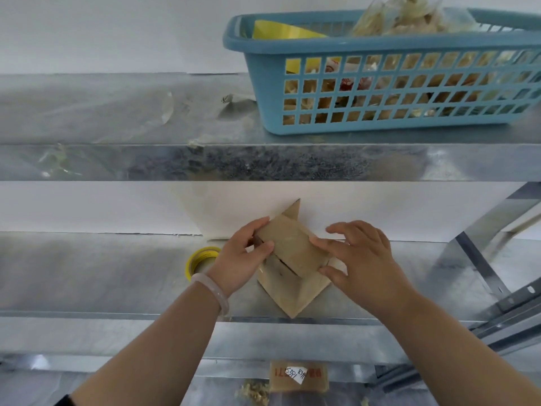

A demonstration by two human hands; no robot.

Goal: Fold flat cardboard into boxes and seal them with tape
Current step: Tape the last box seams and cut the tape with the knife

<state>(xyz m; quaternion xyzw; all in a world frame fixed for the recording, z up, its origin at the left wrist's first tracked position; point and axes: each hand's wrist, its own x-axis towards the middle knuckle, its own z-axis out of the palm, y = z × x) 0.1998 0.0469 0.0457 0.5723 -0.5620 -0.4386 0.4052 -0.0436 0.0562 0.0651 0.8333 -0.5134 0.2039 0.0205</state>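
2 bare forearms are observed. 1 smooth, pale pink, translucent bangle [216, 290] is worn at the wrist of the left hand [240, 259]. A dark edge [63, 401], sleeve or band not determined, is noted at the lower frame border near the left elbow.

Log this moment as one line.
step: folding flaps | left hand: grips cardboard box | right hand: touches box | tape roll: on shelf, untouched
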